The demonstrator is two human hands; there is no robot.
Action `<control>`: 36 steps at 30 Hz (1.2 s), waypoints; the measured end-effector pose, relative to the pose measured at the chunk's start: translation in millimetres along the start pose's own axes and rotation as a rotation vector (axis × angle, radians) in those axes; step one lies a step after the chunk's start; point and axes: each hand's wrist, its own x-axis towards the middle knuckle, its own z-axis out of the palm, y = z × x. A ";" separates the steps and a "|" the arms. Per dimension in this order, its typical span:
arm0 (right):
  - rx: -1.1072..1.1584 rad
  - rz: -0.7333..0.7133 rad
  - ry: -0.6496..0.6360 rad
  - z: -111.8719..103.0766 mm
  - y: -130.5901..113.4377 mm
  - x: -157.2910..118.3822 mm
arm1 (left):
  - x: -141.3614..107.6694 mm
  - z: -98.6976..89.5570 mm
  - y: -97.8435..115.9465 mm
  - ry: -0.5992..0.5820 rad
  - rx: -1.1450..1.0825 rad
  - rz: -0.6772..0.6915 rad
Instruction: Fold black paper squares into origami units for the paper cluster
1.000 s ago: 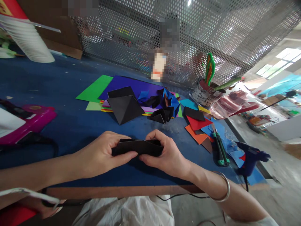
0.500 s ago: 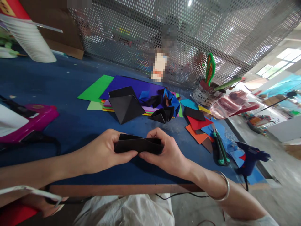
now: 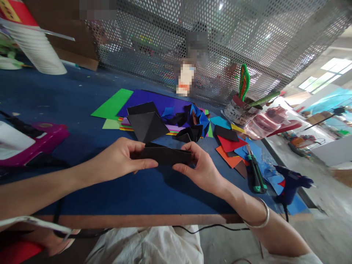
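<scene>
A piece of folded black paper (image 3: 166,156) is held up above the blue table between my two hands. My left hand (image 3: 129,157) grips its left end, thumb along the near face and fingers behind. At the other end, my right hand (image 3: 202,165) pinches the paper the same way, with a bangle on that wrist. Just beyond lie black folded sheets (image 3: 148,123) on a stack of coloured paper, including a purple sheet (image 3: 154,99) and a green sheet (image 3: 114,103). Beside them sit folded blue and black paper pieces (image 3: 202,121).
To the right are loose coloured paper squares (image 3: 231,143), a green utility knife (image 3: 256,174) and a dark blue glue gun (image 3: 291,183). A pot (image 3: 239,110) stands near the perforated metal screen (image 3: 154,44). Stacked white cups (image 3: 41,51) and a magenta device (image 3: 46,141) are on the left.
Both hands have lifted the black paper slightly away from me. My fingers have shifted outward along it, my thumbs are farther apart, and it looks flatter.
</scene>
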 end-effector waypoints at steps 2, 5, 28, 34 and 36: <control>0.002 0.005 0.003 -2.5 0.3 1.6 | -0.4 -1.2 4.2 -0.030 -0.043 -0.046; 0.007 0.022 -0.014 -4.0 0.7 3.3 | -3.0 -0.9 9.1 -0.035 -0.062 -0.088; -0.451 -0.496 0.214 -6.2 17.6 4.4 | 11.8 -10.3 -5.5 -0.096 -0.188 -0.108; -0.472 -0.558 0.141 -4.7 13.3 -0.1 | 7.7 -8.3 3.7 -0.076 -0.219 -0.074; -0.412 -0.579 0.045 -6.6 8.0 -2.1 | 5.5 -6.2 6.5 -0.060 -0.177 -0.056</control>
